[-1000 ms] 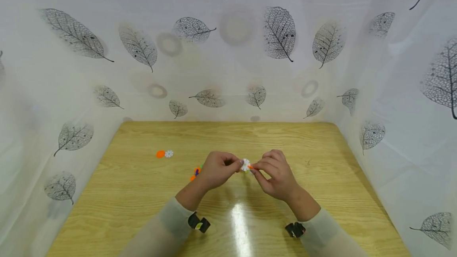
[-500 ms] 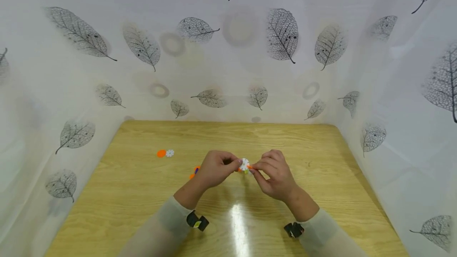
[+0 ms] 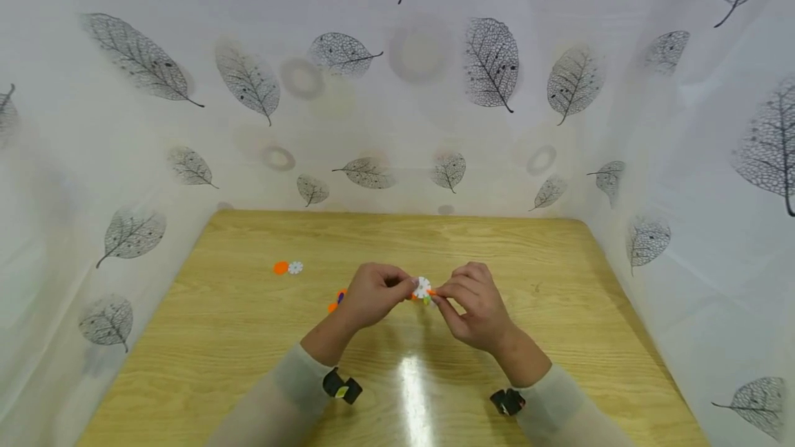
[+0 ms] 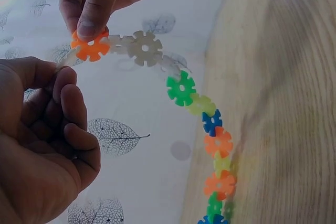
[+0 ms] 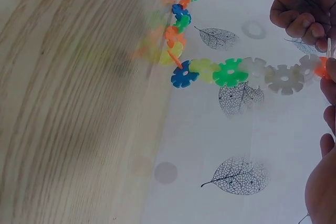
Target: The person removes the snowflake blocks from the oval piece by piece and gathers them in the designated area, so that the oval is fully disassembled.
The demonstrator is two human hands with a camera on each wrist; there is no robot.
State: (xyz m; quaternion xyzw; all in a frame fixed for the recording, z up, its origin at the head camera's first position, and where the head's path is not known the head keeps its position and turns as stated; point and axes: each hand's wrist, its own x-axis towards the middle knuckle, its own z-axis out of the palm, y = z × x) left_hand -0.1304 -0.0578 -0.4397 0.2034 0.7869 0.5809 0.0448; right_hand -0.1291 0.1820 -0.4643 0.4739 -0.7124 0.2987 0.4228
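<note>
My left hand (image 3: 379,295) pinches a white notched snowflake disc (image 3: 422,287) by its edge, between thumb and fingertips. Facing it, my right hand (image 3: 475,305) holds an orange snowflake disc (image 4: 92,51) between thumb and finger. These two discs meet edge to edge at the slots. From the orange disc a chain of interlocked discs runs on, with whitish ones first, then a green disc (image 4: 181,88), and yellow, blue and orange ones. In the right wrist view the chain sags toward the table past a blue disc (image 5: 184,75). My left forearm partly hides it in the head view.
A loose orange disc (image 3: 281,267) and a white flower-shaped disc (image 3: 295,267) lie side by side on the wooden table (image 3: 236,364), at the back left. A leaf-patterned white curtain (image 3: 397,116) encloses the table's back and sides. Each wrist wears a small black camera.
Both hands have drifted very slightly to the left with the discs between them. Their pinching grips stay the same, and the loose discs lie where they were.
</note>
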